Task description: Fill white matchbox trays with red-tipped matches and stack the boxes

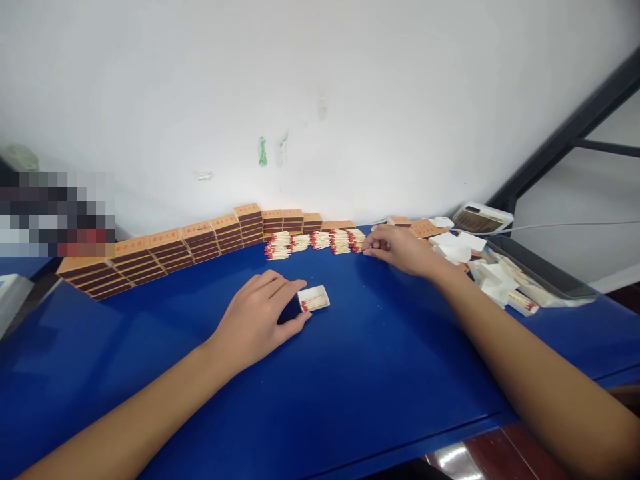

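Observation:
A small white matchbox tray (321, 293) lies on the blue table with a few red-headed matches (313, 303) inside. My left hand (260, 313) steadies it, thumb and forefinger closed on the near-left end. Further back, a row of loose red-headed matches (341, 241) lies in several small heaps along the wall. At the right end of that row, my right hand (395, 248) is pinched together, fingertips at the sticks of the last heap. Whatever sits between those fingertips is too small to make out.
Stacked orange-topped matchboxes (165, 252) line the wall from the left to the centre. To the right are white paper pieces (453, 248), more matchboxes (424, 229), a black tray (545, 270), a part-filled matchbox tray (523, 303) and a phone-like object (483, 219) with a white cable.

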The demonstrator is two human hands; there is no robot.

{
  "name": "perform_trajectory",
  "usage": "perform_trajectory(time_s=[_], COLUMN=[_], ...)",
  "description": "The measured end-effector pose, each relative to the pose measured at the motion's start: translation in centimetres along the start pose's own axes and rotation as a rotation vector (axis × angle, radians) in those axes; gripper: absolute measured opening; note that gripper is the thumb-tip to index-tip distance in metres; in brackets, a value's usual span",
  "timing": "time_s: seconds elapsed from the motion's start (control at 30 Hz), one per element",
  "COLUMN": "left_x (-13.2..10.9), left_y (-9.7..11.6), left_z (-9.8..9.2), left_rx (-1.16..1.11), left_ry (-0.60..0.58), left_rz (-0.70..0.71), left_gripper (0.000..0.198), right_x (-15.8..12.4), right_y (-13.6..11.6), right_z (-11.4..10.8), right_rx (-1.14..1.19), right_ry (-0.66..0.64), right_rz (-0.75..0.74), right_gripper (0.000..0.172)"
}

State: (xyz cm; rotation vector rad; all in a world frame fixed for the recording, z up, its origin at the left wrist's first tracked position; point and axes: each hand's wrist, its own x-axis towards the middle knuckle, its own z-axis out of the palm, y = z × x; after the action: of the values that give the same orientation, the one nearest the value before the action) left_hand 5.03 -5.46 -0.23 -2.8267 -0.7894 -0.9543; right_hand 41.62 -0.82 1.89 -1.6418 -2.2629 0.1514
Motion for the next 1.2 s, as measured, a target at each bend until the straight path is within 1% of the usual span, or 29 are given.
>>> perform_trajectory(time_s=[0.27, 0.43, 0.77, 1.03, 1.2], left_x=[0.0, -0.1, -0.1, 0.0, 0.0], left_y=[-0.1, -0.2, -0.2, -0.1, 0.0], left_z=[0.1, 0.2, 0.0, 0.1, 0.0], left_rx=[0.001, 0.002, 0.022, 0.02, 0.009], left_ry=[-0.007, -0.002, 0.024, 0.035, 0.043], left_rz=[-0.001, 0.005, 0.046, 0.06, 0.065], left_gripper=[0.035, 0.034, 0.036, 0.036, 0.036], right_x=[0.0, 0.0, 0.1, -0.1, -0.2], right_y=[0.5, 0.6, 0.7, 0.1, -0.3], right_z=[0.1, 0.1, 0.2, 0.0, -0.4], right_rx=[0.003, -0.01, 0.011, -0.009, 0.009], right_ry=[-0.016, 0.024, 0.028, 0.018, -0.02], right_rz=[-0.003, -0.015, -0.008, -0.006, 0.018], right_gripper=[0.018, 0.013, 0.01, 0.012, 0.016])
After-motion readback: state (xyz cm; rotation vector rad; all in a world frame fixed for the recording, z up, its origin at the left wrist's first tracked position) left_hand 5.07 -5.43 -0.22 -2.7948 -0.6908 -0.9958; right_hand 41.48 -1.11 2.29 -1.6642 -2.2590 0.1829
